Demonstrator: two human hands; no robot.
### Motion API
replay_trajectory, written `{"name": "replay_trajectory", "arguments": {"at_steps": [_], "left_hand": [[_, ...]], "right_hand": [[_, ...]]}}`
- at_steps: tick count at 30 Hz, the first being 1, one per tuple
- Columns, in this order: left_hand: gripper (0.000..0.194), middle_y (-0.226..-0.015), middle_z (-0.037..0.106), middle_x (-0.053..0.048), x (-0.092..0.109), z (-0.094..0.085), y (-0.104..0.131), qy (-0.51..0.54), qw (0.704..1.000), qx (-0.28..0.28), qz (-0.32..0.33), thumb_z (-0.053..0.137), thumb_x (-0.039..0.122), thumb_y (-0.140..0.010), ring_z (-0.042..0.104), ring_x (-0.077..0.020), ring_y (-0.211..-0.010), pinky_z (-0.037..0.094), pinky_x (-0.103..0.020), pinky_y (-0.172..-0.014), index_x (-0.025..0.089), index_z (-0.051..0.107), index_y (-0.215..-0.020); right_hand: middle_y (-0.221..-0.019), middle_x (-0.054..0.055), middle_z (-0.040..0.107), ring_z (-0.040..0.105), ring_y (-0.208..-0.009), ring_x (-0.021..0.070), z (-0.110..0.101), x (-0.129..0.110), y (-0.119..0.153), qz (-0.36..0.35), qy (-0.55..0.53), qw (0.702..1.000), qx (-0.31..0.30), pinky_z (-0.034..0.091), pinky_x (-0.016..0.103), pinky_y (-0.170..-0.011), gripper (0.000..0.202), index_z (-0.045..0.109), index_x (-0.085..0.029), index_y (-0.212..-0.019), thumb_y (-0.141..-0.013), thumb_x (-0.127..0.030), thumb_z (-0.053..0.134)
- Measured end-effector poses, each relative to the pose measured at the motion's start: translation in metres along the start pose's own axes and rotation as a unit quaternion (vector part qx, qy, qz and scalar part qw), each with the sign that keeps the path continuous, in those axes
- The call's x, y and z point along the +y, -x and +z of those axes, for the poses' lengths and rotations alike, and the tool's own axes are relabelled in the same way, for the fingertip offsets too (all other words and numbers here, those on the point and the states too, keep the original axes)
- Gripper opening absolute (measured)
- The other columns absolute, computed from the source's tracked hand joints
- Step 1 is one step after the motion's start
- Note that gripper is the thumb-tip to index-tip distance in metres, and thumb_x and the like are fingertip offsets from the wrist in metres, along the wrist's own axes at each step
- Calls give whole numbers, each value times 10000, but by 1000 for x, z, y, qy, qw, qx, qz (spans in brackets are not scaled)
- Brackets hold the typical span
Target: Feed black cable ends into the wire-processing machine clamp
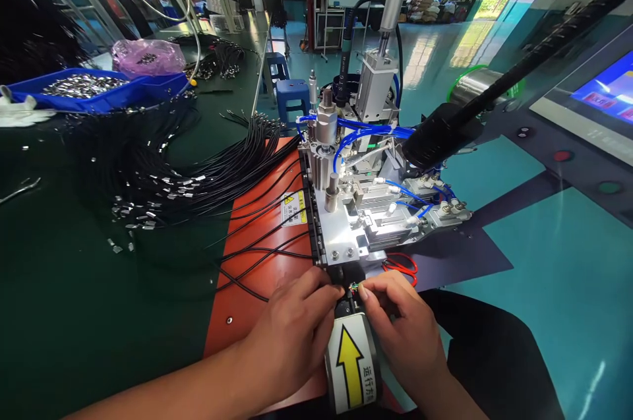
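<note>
Both hands meet at the front end of a metal machine (341, 225), just above a white label with a yellow arrow (350, 364). My left hand (304, 324) is closed, its fingertips pinched at a black cable end that they mostly cover. My right hand (403, 321) pinches thin coloured wires (353, 287) between thumb and forefinger, close to the left fingertips. Several black cables (252, 252) cross the orange plate (230, 298) left of the machine.
On the dark green table (64, 314) lie a large bundle of black cables (247, 166) and a blue tray (59, 100) of metal parts. A black flexible arm (514, 74) slants in from the upper right. A control panel (583, 136) stands at right.
</note>
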State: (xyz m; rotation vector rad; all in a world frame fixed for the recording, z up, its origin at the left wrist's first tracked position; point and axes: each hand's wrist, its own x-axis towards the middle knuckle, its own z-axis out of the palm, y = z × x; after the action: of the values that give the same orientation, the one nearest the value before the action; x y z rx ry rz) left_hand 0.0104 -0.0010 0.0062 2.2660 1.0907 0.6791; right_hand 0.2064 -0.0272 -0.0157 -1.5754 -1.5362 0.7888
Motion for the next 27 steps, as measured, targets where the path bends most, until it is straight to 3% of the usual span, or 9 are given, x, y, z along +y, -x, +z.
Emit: {"name": "replay_trajectory", "arguments": {"at_steps": [27], "left_hand": [[258, -960, 567, -68, 1, -1, -1, -3, 1000, 0, -3, 457, 79, -927, 568, -187, -815, 479, -281, -672, 199, 647, -1053]], "right_hand": [[-834, 12, 638, 608, -762, 175, 4, -3, -2, -17, 16, 1000, 11, 477, 289, -679, 175, 646, -241, -859, -970, -298, 522]]}}
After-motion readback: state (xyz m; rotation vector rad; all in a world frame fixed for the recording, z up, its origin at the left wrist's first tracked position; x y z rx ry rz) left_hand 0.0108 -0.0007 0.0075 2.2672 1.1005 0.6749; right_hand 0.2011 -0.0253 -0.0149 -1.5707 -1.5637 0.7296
